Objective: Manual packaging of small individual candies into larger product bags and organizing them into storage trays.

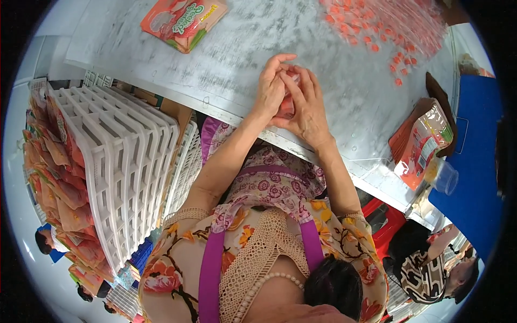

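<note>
Orange-pink small packet point(287, 105) sits clasped between our left hand point(269, 89) and right hand point(302, 105), fingers curled shut around it, at the near edge of the white table point(231, 59); white crate point(121, 161) on our left holds orange pouches point(56, 177)
</note>
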Available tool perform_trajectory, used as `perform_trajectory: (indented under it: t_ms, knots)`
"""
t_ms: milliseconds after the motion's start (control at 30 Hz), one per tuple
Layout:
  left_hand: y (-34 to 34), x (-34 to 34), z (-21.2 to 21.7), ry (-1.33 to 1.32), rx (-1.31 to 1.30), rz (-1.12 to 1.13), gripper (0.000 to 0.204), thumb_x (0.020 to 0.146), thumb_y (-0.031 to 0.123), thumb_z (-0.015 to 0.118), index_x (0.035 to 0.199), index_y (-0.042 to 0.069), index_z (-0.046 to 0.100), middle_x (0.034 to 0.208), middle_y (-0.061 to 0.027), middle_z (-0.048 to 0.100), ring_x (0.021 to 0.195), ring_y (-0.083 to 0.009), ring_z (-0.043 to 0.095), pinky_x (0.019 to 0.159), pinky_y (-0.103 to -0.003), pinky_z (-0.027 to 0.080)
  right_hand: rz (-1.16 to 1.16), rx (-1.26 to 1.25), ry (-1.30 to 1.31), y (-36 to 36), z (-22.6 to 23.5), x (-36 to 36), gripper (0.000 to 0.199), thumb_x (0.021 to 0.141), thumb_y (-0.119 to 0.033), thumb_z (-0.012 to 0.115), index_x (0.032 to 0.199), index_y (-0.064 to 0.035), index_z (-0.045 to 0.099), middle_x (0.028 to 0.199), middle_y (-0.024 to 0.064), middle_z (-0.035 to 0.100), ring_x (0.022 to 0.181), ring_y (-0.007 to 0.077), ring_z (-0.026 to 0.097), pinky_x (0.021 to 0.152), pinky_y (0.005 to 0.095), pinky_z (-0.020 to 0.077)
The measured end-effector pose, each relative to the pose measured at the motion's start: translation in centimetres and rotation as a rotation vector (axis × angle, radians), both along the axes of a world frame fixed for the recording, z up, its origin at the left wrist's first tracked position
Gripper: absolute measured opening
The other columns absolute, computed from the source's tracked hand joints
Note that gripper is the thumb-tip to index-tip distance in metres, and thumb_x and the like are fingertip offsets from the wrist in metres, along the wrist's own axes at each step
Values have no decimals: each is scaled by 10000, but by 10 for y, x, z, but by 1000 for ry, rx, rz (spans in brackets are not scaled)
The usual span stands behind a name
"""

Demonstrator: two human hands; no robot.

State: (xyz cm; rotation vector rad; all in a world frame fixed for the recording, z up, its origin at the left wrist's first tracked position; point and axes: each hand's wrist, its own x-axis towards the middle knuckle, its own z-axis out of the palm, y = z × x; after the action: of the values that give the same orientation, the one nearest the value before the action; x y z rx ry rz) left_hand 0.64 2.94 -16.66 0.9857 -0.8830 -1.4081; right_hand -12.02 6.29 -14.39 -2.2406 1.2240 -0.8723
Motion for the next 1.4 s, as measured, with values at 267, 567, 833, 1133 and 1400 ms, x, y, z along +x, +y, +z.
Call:
perform_trajectory:
  t_ms: [267,567,833,1133,1400]
  knots:
    - [-2,13,1,-675,-338,224,275,858,-128,500,1070,8,611,1086,-115,598,890,-187,636,763,-291,538,-96,-98,-33,-5,-3,6,707,606,-227,810,1259,-137,552,1282,127,494,1172,392,459,985,477,426]
    - [63,39,41,-901,-404,127,304,840,-102,573,1119,5,625,1115,-152,599,955,-302,623,809,-316,535,-120,-57,3,-6,-6,1,575,695,-264,766,1223,-146,572,1318,112,501,1197,390,448,994,470,418]
    - [66,56,20,-966,-383,109,205,804,-36,670,996,26,707,923,-108,688,791,-218,675,694,-290,540,-106,-86,5,-8,-4,4,542,737,-284,755,1225,-145,563,1343,106,485,1203,383,446,999,471,408]
    - [43,41,18,-877,-244,129,292,792,-118,619,1037,26,682,919,-110,642,775,-192,668,670,-292,534,-118,-119,27,-9,-4,8,504,745,-300,751,1179,-112,577,1329,128,491,1199,406,451,990,480,418]
    - [48,33,11,-969,-434,58,468,760,-153,580,1207,-14,595,1189,-180,532,994,-300,624,814,-356,535,-163,-211,-59,-11,-9,13,394,780,-188,701,1146,-100,583,1297,135,525,1154,431,496,1015,505,414]
